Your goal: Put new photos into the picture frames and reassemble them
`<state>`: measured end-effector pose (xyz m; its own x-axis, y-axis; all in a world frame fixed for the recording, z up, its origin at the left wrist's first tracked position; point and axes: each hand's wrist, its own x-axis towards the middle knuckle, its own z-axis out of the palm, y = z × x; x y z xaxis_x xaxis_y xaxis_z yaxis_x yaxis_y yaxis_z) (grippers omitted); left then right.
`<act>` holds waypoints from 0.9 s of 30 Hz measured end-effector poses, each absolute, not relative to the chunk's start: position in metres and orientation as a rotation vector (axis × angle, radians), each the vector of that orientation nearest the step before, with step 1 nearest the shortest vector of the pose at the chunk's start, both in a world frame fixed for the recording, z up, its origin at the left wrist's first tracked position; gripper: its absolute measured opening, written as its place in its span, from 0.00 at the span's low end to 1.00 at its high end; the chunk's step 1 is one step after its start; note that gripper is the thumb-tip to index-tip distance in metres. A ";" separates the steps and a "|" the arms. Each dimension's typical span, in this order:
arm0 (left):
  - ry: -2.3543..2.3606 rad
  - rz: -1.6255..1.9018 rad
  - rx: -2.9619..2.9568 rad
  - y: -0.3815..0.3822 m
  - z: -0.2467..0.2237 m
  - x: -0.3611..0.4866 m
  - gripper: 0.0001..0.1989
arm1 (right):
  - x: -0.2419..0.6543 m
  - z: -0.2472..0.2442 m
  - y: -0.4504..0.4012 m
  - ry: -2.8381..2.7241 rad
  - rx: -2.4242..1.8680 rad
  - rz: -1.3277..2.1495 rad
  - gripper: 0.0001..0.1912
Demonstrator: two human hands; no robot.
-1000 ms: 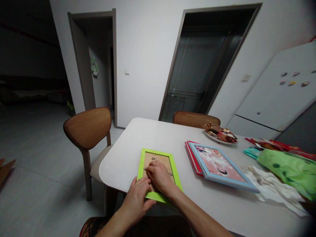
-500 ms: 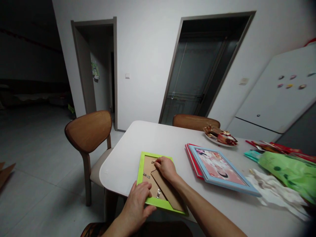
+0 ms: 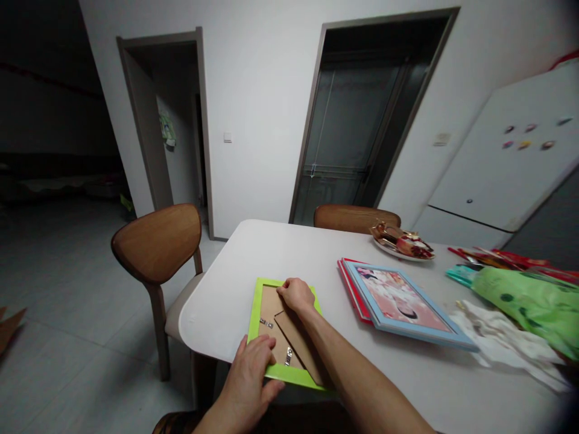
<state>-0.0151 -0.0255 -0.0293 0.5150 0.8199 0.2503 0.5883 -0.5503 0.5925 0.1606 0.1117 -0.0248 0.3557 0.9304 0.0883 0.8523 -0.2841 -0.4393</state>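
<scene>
A lime-green picture frame [image 3: 256, 304] lies face-down at the near edge of the smooth white table [image 3: 226, 295]. My left hand [image 3: 251, 366] rests loosely spread on its near left corner; my right hand [image 3: 297, 294] bunches over the brown backing board [image 3: 270, 299], any pinch hidden.

- White counter [image 3: 280, 250], corner rounded
- Lime-green frame [image 3: 277, 340], back upward, at the near edge
- Stack of frames [image 3: 407, 304], light blue on top, red below
- Plate [image 3: 398, 255] of food
- Crumpled white tissue [image 3: 502, 340]
- Green bag [image 3: 525, 304], beside a teal packet [image 3: 460, 275]
</scene>
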 end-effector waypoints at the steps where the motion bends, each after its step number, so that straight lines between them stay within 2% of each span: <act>1: 1.158 0.707 2.324 -0.026 -0.028 -0.015 0.25 | 0.160 -0.025 0.111 -1.549 -2.213 0.260 0.10; 9: 1.233 0.627 2.327 -0.035 -0.015 -0.017 0.24 | 0.156 -0.024 0.107 -1.498 -2.172 0.245 0.09; 13: 1.300 0.555 2.371 -0.038 -0.007 -0.007 0.20 | 0.157 -0.018 0.102 -1.501 -2.054 0.261 0.14; 17: 1.200 0.478 2.481 -0.037 -0.009 0.012 0.27 | 0.172 -0.008 0.092 -1.491 -1.872 0.298 0.16; 20: 1.120 0.456 2.483 -0.034 -0.010 0.017 0.22 | 0.195 -0.002 0.074 -1.439 -1.775 0.302 0.16; 23: 1.060 0.618 2.388 -0.033 -0.002 0.013 0.17 | 0.209 -0.002 0.048 -1.228 -1.685 0.397 0.19; 27: 0.940 1.076 1.968 -0.031 0.015 0.019 0.09 | 0.181 -0.011 0.016 -0.871 -1.371 0.909 0.20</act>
<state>0.0186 -0.0308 0.0152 0.3927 0.8384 0.3780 0.2619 -0.4959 0.8279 0.1809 0.0165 -0.0106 0.4114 0.9113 -0.0146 -0.0244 -0.0050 -0.9997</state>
